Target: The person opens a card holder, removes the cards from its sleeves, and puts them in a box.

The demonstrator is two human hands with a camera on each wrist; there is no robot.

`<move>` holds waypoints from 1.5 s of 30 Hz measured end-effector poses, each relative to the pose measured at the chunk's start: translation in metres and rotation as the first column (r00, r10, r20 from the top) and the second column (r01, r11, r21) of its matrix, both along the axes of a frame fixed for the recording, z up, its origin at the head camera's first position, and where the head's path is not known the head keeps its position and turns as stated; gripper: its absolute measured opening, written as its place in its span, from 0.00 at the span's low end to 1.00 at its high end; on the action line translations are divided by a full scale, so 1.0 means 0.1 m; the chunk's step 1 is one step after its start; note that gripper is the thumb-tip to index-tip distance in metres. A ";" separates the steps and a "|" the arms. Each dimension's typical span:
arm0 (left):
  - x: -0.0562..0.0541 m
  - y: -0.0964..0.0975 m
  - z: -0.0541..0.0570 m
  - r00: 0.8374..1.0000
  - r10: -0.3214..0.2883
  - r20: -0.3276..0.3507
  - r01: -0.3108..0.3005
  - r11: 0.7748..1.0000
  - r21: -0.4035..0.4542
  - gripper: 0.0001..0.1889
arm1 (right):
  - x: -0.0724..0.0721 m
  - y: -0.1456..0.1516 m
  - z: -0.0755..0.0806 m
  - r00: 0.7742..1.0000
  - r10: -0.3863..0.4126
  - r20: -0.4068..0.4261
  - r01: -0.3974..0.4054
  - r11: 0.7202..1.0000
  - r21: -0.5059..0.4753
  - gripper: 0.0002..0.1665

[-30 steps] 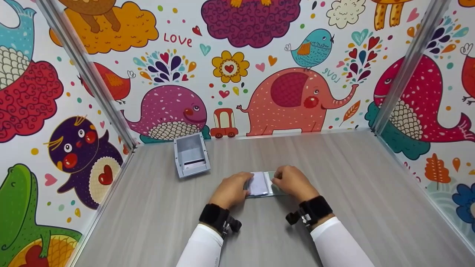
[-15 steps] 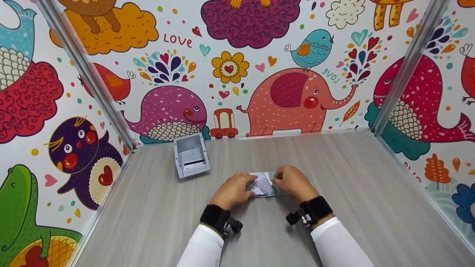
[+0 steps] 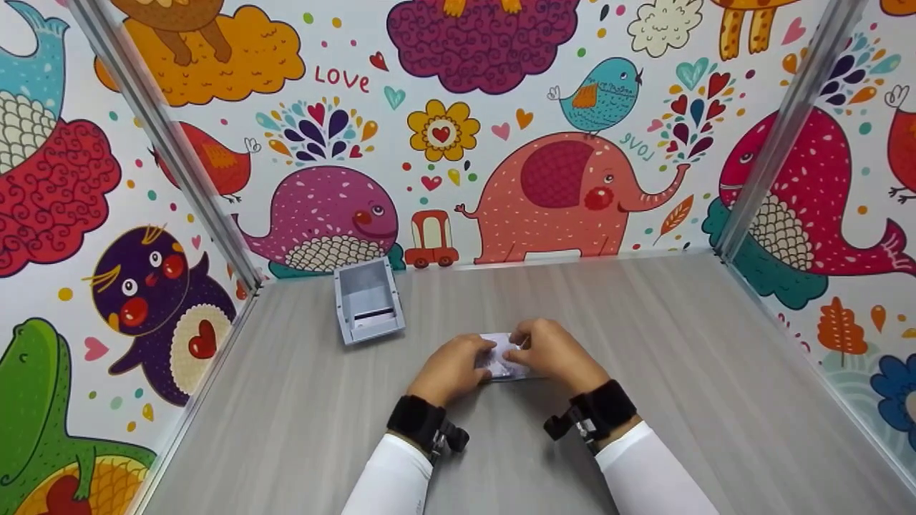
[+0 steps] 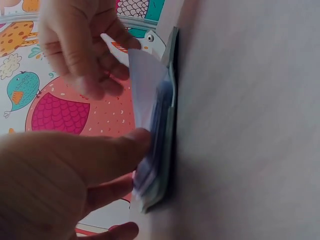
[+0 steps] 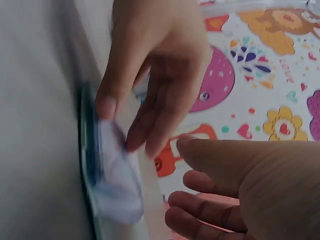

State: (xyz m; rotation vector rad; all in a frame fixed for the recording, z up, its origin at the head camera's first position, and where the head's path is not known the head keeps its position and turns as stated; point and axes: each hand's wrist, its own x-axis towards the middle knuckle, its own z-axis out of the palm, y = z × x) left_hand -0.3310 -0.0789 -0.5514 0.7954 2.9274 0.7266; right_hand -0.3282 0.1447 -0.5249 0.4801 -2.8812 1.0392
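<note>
A small, flat card holder with a dark green cover and clear, lilac-tinted plastic sleeves (image 3: 501, 363) lies open on the pale grey wood-grain bench (image 3: 665, 357), between the person's hands. One translucent sleeve leaf (image 4: 145, 82) stands raised off the stack; what the sleeves hold is too blurred to tell. The left hand (image 3: 451, 366) grips the holder's left end, thumb at the near side and fingers at the far side. The right hand (image 3: 554, 354) is partly open at the right end, its fingers loosely bent just beside the raised leaf and holding nothing. To the far left, near the back wall, sits a light grey, open-topped rectangular box (image 3: 342, 311). Inside its near end are a thin black strip (image 3: 375, 313) and a pale, flat piece (image 3: 376, 322), its nature unclear. Black bands (image 3: 415, 420) circle both wrists, above white sleeves (image 3: 390, 473). Brightly printed cartoon-animal walls (image 3: 494, 207) enclose the bench.
</note>
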 end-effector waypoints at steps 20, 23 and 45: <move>0.00 0.00 -0.04 0.998 -0.015 -0.063 0.014 1.000 -0.004 0.23 | 0.09 -0.12 -0.10 0.992 0.054 -0.115 -0.039 0.991 0.128 0.12; 0.00 0.00 -0.04 0.997 -0.019 -0.071 0.019 1.000 -0.004 0.22 | 0.09 -0.13 -0.10 0.992 0.050 -0.116 -0.035 0.991 0.131 0.10; 0.03 0.02 -0.01 0.998 0.001 -0.067 -0.002 1.000 -0.016 0.13 | 0.03 -0.04 -0.06 0.981 -0.095 -0.167 0.118 0.985 0.129 0.12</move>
